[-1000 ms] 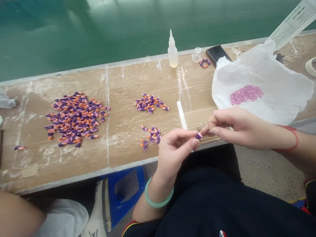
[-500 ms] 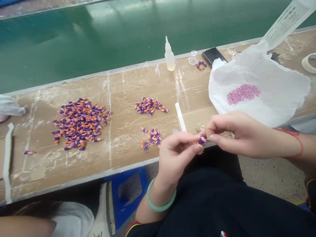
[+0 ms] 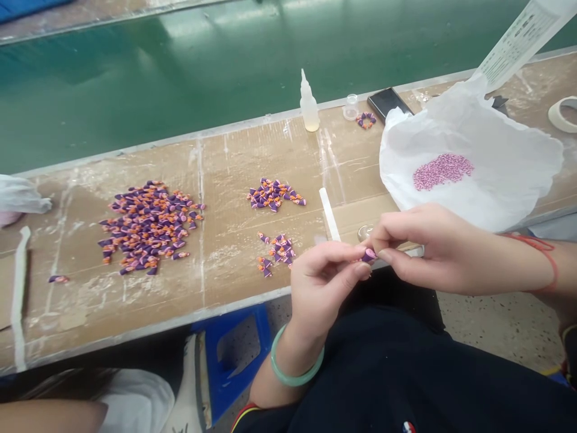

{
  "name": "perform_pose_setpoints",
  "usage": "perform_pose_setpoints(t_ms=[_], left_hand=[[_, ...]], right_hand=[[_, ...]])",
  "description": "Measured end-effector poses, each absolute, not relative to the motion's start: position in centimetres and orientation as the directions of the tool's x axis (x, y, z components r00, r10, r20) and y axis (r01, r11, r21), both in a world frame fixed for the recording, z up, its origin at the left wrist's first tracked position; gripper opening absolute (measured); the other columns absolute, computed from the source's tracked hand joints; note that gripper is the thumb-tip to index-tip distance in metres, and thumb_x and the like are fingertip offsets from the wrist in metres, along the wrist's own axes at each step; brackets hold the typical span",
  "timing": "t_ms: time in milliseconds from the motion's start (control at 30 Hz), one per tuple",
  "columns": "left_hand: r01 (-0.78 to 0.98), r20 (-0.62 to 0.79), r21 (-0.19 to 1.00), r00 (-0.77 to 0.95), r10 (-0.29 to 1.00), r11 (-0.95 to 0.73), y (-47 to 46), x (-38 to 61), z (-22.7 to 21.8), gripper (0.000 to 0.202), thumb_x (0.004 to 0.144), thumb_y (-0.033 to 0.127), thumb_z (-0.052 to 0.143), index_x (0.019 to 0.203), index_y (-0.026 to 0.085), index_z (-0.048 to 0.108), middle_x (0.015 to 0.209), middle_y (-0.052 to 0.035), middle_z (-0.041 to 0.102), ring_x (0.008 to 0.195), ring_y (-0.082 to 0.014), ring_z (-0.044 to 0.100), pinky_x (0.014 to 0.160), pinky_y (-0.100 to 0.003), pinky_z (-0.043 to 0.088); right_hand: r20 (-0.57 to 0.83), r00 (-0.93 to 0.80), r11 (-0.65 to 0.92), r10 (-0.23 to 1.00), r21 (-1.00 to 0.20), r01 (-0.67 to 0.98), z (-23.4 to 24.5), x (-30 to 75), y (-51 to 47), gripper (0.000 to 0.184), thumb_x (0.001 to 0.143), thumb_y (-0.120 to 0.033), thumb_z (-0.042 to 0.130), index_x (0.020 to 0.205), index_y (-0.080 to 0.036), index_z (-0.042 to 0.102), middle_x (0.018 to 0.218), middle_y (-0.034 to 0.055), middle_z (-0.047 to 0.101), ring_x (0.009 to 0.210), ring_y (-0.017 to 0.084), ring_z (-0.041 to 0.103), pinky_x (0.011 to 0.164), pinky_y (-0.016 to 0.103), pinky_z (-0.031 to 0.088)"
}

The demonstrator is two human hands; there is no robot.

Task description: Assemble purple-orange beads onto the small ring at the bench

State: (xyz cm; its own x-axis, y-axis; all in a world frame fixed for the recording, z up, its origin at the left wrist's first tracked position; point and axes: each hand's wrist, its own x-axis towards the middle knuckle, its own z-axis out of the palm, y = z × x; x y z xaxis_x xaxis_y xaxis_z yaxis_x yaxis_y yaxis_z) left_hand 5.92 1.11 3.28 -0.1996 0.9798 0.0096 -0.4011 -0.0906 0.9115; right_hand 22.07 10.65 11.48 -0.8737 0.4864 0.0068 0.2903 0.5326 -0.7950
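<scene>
Between thumb and forefinger, my left hand (image 3: 322, 282) pinches a small purple and pink clay figure (image 3: 368, 255) just past the table's front edge. My right hand (image 3: 421, 246) is closed at the figure's right end, its fingertips pressed together; whatever they hold is too small to make out. To the left lie a small pile (image 3: 277, 252) of similar purple, pink and orange figures, another small pile (image 3: 273, 193) behind it, and a large heap (image 3: 151, 228) farther left. White paper (image 3: 505, 174) behind my right hand carries tiny pink pieces (image 3: 444, 171).
A dropper bottle (image 3: 309, 105) stands at the table's back edge. Near it are a clear cup (image 3: 350, 107), a ring of figures (image 3: 366, 120) and a black phone (image 3: 388, 103). A white strip (image 3: 329, 213) lies before me. Someone's arm (image 3: 49, 416) shows at lower left; a tape roll (image 3: 563, 114) sits far right.
My right hand's fingertips have moved slightly left, closer to the figure in my left hand. The whole view has shifted a little; the piles look unchanged.
</scene>
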Motion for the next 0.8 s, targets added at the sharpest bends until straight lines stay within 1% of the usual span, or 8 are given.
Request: perform_pose_setpoints(t_ms=[167, 267, 400, 533, 667, 800], left_hand=[[-0.414, 0.04, 0.905, -0.147, 0.988, -0.098, 1.0, 5.7, 3.5, 0.011, 0.077, 0.018, 0.082, 0.087, 0.023, 0.08, 0.08, -0.0029, 0.078, 0.063, -0.0118, 0.07, 0.06, -0.02, 0.059], [-0.437, 0.062, 0.893, -0.127, 0.99, -0.112, 1.1, 5.6, 3.4, 0.014, 0.078, 0.015, 0.08, 0.089, 0.024, 0.08, 0.082, -0.0025, 0.078, 0.064, -0.011, 0.07, 0.061, -0.019, 0.059], [-0.459, 0.099, 0.879, -0.095, 0.991, -0.131, 1.3, 5.5, 3.3, 0.016, 0.08, 0.014, 0.079, 0.093, 0.023, 0.079, 0.084, -0.0023, 0.078, 0.065, -0.0098, 0.07, 0.062, -0.017, 0.058], [-0.452, 0.114, 0.881, -0.091, 0.989, -0.143, 1.3, 5.4, 3.3, 0.015, 0.08, 0.013, 0.078, 0.092, 0.022, 0.079, 0.085, -0.003, 0.077, 0.065, -0.0095, 0.07, 0.061, -0.017, 0.058], [-0.426, 0.115, 0.893, -0.096, 0.989, -0.145, 1.3, 5.4, 3.3, 0.014, 0.08, 0.014, 0.079, 0.092, 0.022, 0.079, 0.083, -0.0036, 0.077, 0.064, -0.0107, 0.07, 0.059, -0.018, 0.058], [-0.391, 0.129, 0.907, -0.092, 0.987, -0.155, 1.4, 5.3, 3.3, 0.014, 0.08, 0.014, 0.079, 0.091, 0.022, 0.079, 0.081, -0.0038, 0.077, 0.063, -0.0119, 0.07, 0.058, -0.019, 0.057]], right_hand=[[-0.049, -0.899, 0.546, 0.434, -0.78, 0.306, 11.8, 22.2, 11.3, 0.015, 0.091, -0.018, 0.055, 0.076, -0.017, 0.055, 0.062, -0.0055, 0.053, 0.053, 0.005, 0.043, 0.047, 0.018, 0.032], [-0.049, -0.912, 0.555, 0.406, -0.78, 0.289, 12.0, 22.2, 11.7, 0.016, 0.092, -0.02, 0.054, 0.077, -0.016, 0.058, 0.063, -0.0054, 0.052, 0.054, 0.005, 0.042, 0.048, 0.018, 0.032], [-0.044, -0.927, 0.575, 0.372, -0.774, 0.267, 12.3, 22.1, 11.9, 0.017, 0.089, -0.017, 0.053, 0.072, -0.016, 0.053, 0.06, -0.0067, 0.047, 0.053, 0.004, 0.038, 0.047, 0.017, 0.03], [-0.064, -0.927, 0.596, 0.37, -0.749, 0.289, 12.6, 21.9, 11.8, 0.016, 0.083, -0.013, 0.053, 0.068, -0.016, 0.049, 0.058, -0.0074, 0.044, 0.052, 0.003, 0.035, 0.047, 0.016, 0.027], [-0.087, -0.92, 0.621, 0.382, -0.713, 0.325, 12.9, 21.7, 11.7, 0.019, 0.081, -0.012, 0.052, 0.064, -0.017, 0.043, 0.055, -0.0076, 0.042, 0.049, 0.003, 0.032, 0.045, 0.017, 0.022], [-0.115, -0.915, 0.641, 0.386, -0.68, 0.356, 13.3, 21.5, 11.6, 0.019, 0.079, -0.013, 0.052, 0.063, -0.017, 0.043, 0.054, -0.0074, 0.042, 0.048, 0.003, 0.031, 0.044, 0.018, 0.021]])
